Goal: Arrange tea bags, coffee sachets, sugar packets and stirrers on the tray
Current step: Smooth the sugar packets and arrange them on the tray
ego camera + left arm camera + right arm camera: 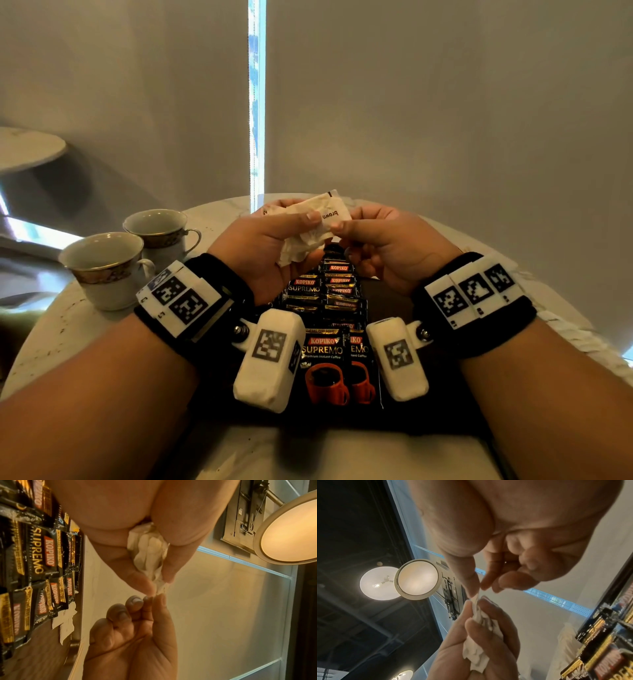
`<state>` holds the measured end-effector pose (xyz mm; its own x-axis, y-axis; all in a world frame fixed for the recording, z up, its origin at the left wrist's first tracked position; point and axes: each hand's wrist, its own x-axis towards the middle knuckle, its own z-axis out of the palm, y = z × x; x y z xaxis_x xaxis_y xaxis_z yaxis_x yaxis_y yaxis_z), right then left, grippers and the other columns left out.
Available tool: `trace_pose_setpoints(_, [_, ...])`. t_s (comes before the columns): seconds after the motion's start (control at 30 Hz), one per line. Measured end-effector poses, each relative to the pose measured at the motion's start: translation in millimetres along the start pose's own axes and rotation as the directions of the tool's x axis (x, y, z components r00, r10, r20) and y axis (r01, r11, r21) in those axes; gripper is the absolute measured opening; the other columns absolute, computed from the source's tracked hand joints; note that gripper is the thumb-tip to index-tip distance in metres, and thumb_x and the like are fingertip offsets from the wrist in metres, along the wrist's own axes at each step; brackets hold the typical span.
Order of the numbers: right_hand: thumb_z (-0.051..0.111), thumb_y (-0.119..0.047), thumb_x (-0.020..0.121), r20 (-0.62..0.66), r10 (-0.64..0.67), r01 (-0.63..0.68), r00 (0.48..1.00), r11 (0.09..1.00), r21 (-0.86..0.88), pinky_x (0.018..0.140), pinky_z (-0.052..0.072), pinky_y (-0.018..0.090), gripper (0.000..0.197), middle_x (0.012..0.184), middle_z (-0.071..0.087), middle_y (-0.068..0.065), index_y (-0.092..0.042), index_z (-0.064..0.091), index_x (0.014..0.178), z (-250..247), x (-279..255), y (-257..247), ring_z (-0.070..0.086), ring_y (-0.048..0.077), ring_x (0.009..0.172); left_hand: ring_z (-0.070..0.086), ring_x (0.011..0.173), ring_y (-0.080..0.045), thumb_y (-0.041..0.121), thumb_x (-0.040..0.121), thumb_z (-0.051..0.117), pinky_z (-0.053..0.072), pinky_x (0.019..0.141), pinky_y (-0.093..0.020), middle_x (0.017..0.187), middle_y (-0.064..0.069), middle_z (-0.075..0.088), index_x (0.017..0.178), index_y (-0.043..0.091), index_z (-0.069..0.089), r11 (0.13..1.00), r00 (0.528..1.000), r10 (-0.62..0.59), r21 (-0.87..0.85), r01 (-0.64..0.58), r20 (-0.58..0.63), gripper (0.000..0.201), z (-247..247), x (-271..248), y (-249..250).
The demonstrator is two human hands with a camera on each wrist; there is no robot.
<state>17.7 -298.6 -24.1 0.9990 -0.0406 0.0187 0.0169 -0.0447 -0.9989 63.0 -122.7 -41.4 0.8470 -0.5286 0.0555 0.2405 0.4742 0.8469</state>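
A crumpled bunch of white brown-sugar packets (308,222) is held in the air above the dark tray (387,301). My left hand (294,219) grips the bunch (149,550) between thumb and fingers. My right hand (346,222) pinches the edge of one packet with thumb and forefinger (477,592), right at the left fingertips (159,586). Black Kopiko coffee sachets (322,349) lie in overlapping rows on the tray (37,550). More white packets (65,622) lie at the tray's far end. No tea bags or stirrers show.
Two gold-banded cups (106,267) (161,229) stand on the round marble table (51,329) left of the tray. A grey curtain hangs close behind the table. A small round side table (27,147) is at the far left.
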Motion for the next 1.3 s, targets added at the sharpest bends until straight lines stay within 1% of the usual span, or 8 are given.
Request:
trace_pose_setpoints(0.23, [0.058,-0.005,0.093,-0.117,-0.031,0.045,0.993,0.992,0.120,0.055,0.045,0.029,0.005,0.077,0.072,0.007,-0.002,0.058,0.096,-0.2,1.1,-2.0,0.063,0.016,0.060,0.068,0.086,-0.027,-0.003,0.089,0.055,0.058,0.058,-0.029,0.116,-0.020,0.069,0.109,0.009,0.064,0.999,0.999,-0.038,0.012,0.038,-0.040,0.026,1.8,-0.3,-0.5])
trace_pose_setpoints(0.37, [0.058,-0.004,0.086,-0.148,-0.043,0.088,0.988,0.946,0.313,0.092,0.054,0.057,0.040,0.107,0.071,0.026,0.007,0.050,0.124,-0.8,3.5,-3.4,0.072,0.039,0.092,0.071,0.094,-0.032,-0.008,0.091,0.046,0.059,0.059,-0.033,0.119,-0.018,0.068,0.108,0.013,0.064,0.999,0.998,-0.037,0.023,0.039,-0.059,0.033,-0.6,0.0,0.3])
trace_pose_setpoints(0.5, [0.055,0.004,0.091,-0.130,-0.063,0.102,0.989,0.943,0.316,0.057,0.058,0.033,0.017,0.088,0.070,0.016,0.001,0.056,0.108,-0.3,5.7,-1.4,0.071,0.023,0.070,0.067,0.077,-0.024,0.000,0.084,0.059,0.052,0.052,-0.027,0.109,-0.016,0.065,0.108,0.013,0.065,0.998,0.999,-0.046,0.049,0.047,-0.027,0.028,1.5,-2.6,0.8])
trace_pose_setpoints(0.63, [0.066,0.002,0.080,-0.053,-0.098,0.110,0.994,0.940,0.323,0.064,0.061,0.039,0.025,0.091,0.070,0.021,0.003,0.061,0.104,4.0,3.6,3.2,0.070,0.030,0.076,0.063,0.067,-0.019,0.023,0.064,0.082,0.049,0.049,-0.023,0.094,-0.012,0.065,0.105,0.014,0.063,0.992,0.994,-0.080,0.102,0.073,0.069,0.046,0.9,-4.3,-0.7])
trace_pose_setpoints(0.8, [0.073,-0.003,0.068,-0.044,-0.127,0.134,0.991,0.944,0.301,0.063,0.059,0.037,0.032,0.095,0.070,0.022,0.000,0.066,0.098,6.7,3.8,4.5,0.070,0.031,0.078,0.062,0.065,-0.019,0.013,0.069,0.073,0.047,0.046,-0.022,0.083,-0.012,0.066,0.097,0.012,0.059,0.985,0.997,-0.048,0.170,0.037,0.063,0.031,4.0,-5.6,0.0])
trace_pose_setpoints(1.0, [0.064,-0.005,0.089,-0.097,-0.106,0.120,0.990,0.981,0.154,0.055,0.045,0.030,0.012,0.092,0.071,0.017,-0.005,0.062,0.101,4.7,1.1,1.3,0.066,0.029,0.074,0.064,0.060,-0.018,0.001,0.090,0.060,0.049,0.044,-0.022,0.081,-0.013,0.067,0.098,0.010,0.057,0.993,1.000,-0.016,0.121,0.016,-0.003,0.012,4.1,-3.5,0.7])
trace_pose_setpoints(1.17, [0.057,-0.003,0.094,-0.134,-0.088,0.110,0.987,0.979,0.171,0.039,0.035,0.021,0.004,0.073,0.069,0.008,-0.007,0.057,0.096,-10.0,5.6,-3.4,0.059,0.016,0.052,0.066,0.068,-0.022,0.008,0.082,0.066,0.052,0.047,-0.025,0.094,-0.015,0.065,0.100,0.012,0.063,0.998,0.997,-0.029,0.061,0.033,-0.065,0.019,2.8,-2.3,0.2])
trace_pose_setpoints(1.3, [0.058,-0.012,0.095,-0.311,-0.014,0.090,0.950,0.969,0.230,0.035,0.028,0.020,0.011,0.085,0.062,0.007,-0.012,0.053,0.105,-53.1,28.9,7.8,0.049,0.010,0.050,0.067,0.070,-0.021,0.010,0.088,0.063,0.053,0.049,-0.024,0.093,-0.012,0.068,0.102,0.011,0.064,0.999,0.995,-0.023,0.041,0.027,-0.097,0.014,1.6,-2.4,2.3])
